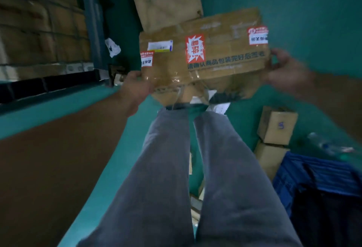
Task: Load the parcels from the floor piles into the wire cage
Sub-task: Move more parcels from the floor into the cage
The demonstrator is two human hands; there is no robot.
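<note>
Legs (166, 168) below, box (203, 50) up in front, off the floor (244, 113); left hand (135, 88) and right hand (286, 70) grip its ends, fingers curled round. Best keep it level, support that ragged underside.

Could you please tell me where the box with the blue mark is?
In the head view, the box with the blue mark sits at right, stacked on another carton beside the blue crate, right of the person's legs.
</note>
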